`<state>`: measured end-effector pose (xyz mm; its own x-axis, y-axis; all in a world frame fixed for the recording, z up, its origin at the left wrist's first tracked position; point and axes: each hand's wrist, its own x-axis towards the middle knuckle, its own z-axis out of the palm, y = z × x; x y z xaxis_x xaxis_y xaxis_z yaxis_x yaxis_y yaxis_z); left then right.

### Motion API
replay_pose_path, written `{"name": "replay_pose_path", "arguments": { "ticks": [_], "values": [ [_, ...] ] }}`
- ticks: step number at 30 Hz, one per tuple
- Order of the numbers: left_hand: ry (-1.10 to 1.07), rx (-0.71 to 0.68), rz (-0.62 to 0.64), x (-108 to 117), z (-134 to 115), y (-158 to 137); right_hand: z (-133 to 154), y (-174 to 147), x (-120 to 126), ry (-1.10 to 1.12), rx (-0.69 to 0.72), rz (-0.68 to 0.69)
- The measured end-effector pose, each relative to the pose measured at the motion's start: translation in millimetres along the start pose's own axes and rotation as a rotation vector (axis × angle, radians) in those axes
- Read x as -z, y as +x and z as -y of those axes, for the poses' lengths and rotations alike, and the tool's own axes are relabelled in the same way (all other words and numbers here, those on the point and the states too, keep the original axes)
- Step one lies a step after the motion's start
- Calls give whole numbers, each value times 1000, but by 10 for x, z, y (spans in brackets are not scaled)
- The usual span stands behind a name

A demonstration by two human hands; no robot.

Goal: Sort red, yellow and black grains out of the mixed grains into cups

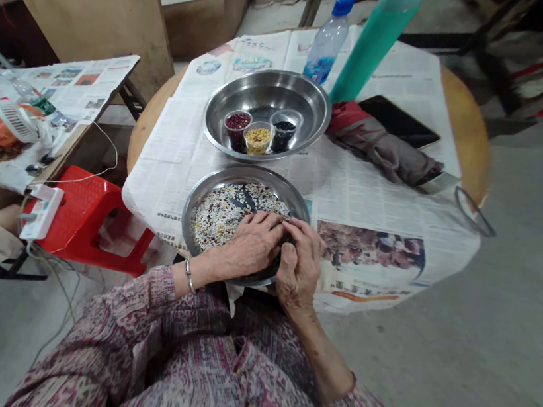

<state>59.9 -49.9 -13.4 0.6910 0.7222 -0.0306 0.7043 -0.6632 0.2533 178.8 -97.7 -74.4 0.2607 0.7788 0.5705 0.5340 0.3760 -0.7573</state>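
Note:
A round steel plate [189, 219] at the table's near edge holds white rice-like grains [220, 213] mixed with red, yellow and dark beans. My left hand [257, 242] is over its right half, back upward, fingers bent and held together. Against it, my right hand [301, 261] curls over the plate's right rim, thumb drawn toward the fingers. The fingers of both hands meet; anything between them is hidden. Beyond stands a larger steel basin [219, 103] with three clear plastic cups: red beans [237, 122], yellow beans [258, 136] and black beans [284, 126].
Newspaper [167, 163] covers the round table. Behind the basin are a water bottle [326, 44] and a tall green bottle [380, 44]. A folded umbrella [384, 145] and a dark tablet-like object [400, 120] lie right. A red stool [84, 215] with a power strip [43, 213] stands left.

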Motion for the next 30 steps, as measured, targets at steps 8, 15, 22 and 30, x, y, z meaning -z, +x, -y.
{"name": "replay_pose_path", "arguments": {
  "ticks": [8,15,22,30],
  "values": [
    [28,-52,55,45,40,-93,15,6,-3,-7,-8,7],
    [-11,-123,58,95,209,-341,21,2,0,-42,0,-13],
    [-43,-88,29,196,408,-459,70,8,-9,-53,-78,-51],
    [-80,-102,-80,115,508,-482,27,3,-4,-60,-55,-27]
  ]
}}
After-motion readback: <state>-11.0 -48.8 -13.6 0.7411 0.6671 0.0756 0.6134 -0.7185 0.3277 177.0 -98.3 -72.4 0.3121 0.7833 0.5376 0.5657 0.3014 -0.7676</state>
